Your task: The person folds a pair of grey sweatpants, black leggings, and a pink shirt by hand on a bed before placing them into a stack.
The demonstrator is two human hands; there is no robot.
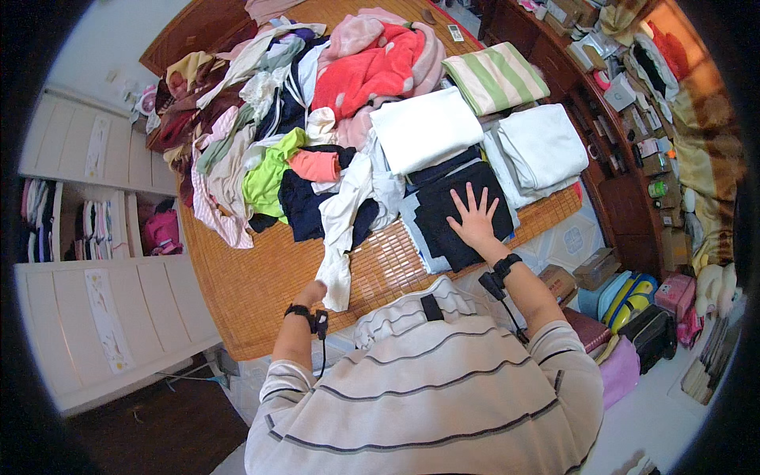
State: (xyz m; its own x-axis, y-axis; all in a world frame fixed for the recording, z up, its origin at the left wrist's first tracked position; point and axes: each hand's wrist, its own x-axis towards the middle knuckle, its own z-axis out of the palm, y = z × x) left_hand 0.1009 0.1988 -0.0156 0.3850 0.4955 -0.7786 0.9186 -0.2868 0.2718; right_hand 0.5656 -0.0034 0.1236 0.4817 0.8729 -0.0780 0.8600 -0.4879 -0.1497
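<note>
My right hand [474, 218] lies palm down, fingers spread, on a folded black garment [442, 222] atop a stack at the bed's near right. My left hand [314, 292] is at the end of a crumpled white garment [338, 237] that stretches down from a loose pile; its fingers are largely hidden, so its grip is unclear. In that pile are a lime-green garment [273, 175], a coral one [314, 165] and a red fleece blanket [371, 71]. Folded white cloths [424, 127] and a green-striped folded cloth [496, 77] lie beyond my right hand.
A woven bamboo mat [249, 285] covers the bed. White cabinets [119, 309] with shelved clothes stand at left. A dark wooden cabinet [629, 214] stands at right, with cardboard boxes [555, 282] and bags on the floor nearby. Cables hang from both of my wristbands.
</note>
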